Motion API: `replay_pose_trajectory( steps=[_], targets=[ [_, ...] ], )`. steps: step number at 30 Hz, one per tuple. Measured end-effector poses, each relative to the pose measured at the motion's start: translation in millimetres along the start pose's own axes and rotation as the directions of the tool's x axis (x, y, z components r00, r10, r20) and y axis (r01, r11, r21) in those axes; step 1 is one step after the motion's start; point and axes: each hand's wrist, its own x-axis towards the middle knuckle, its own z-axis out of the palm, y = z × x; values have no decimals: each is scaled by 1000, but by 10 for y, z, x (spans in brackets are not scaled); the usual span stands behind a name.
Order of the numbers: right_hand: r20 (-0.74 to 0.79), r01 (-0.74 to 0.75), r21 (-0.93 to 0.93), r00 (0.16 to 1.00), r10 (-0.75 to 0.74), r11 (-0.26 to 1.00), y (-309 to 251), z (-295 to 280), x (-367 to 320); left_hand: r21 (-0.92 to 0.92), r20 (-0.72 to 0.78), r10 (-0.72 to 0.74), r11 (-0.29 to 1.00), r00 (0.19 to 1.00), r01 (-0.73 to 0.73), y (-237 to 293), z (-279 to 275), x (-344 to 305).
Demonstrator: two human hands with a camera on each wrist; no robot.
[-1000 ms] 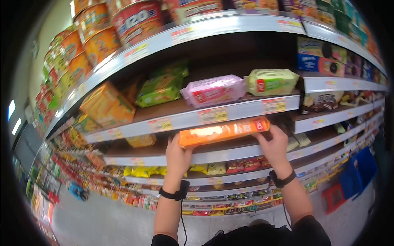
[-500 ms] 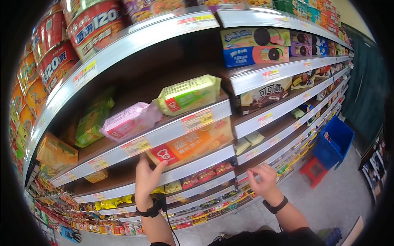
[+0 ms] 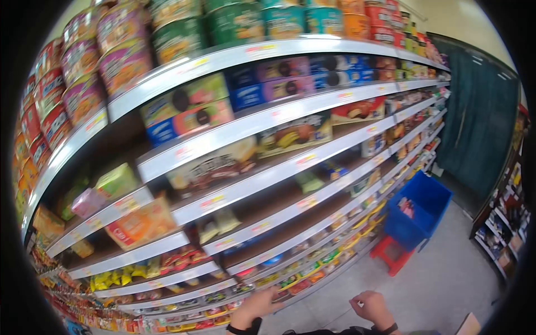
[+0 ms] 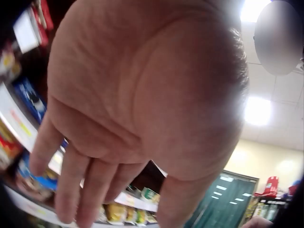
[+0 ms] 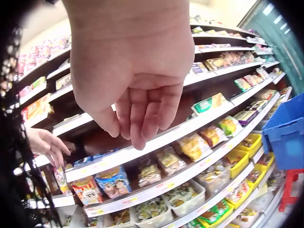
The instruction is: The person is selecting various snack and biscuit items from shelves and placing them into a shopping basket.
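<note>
My left hand (image 3: 258, 308) hangs low in front of the lower shelves, holding nothing. In the left wrist view its palm faces the camera with the fingers (image 4: 97, 190) stretched downward. My right hand (image 3: 371, 308) is low over the floor, also holding nothing; its fingers (image 5: 142, 111) hang loosely curled in the right wrist view. An orange biscuit box (image 3: 139, 222) stands on a shelf at the left, away from both hands. Above it are a green biscuit pack (image 3: 117, 180) and a pink biscuit pack (image 3: 88, 202).
Long store shelves (image 3: 234, 192) run from left to right, with noodle tubs (image 3: 234, 27) stacked on top. At the right, a blue basket (image 3: 427, 204) sits on a red stool (image 3: 392, 254). Beyond hang dark green curtains (image 3: 474, 123), beside another shelf rack (image 3: 505, 234).
Both hands held the orange biscuit box, then the right hand let go while the left touched it on the shelf. Now both are away from it and lower, and the head view has turned right.
</note>
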Motion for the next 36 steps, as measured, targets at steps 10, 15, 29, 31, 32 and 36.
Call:
replay_pose_trajectory(
  steps=[10, 15, 29, 31, 32, 36],
  targets=[
    [-178, -251, 115, 947, 269, 961, 1235, -898, -118, 45, 41, 472, 880, 881, -473, 2148, 667, 2266],
    [-231, -290, 165, 918, 323, 943, 1863, -950, 5, -58, -49, 586, 807, 809, -588, 2610, 990, 3187],
    [-180, -555, -123, 828, 531, 823, 4267, -1816, 1461, 305, -452, 234, 947, 861, -98, 3008, 644, 5838],
    [-191, -564, -105, 820, 539, 819, 4655, -1863, 1724, 386, -424, 197, 922, 884, -20, 2918, 742, 5966],
    [-158, -580, -111, 812, 561, 807, 4834, -1877, 1838, 467, -417, 161, 882, 895, 58, 2865, 804, 6004],
    [31, -617, -137, 779, 626, 775, 5816, -1724, 2234, 568, -498, 169, 805, 851, 172, 2813, 955, 6127]
  ],
)
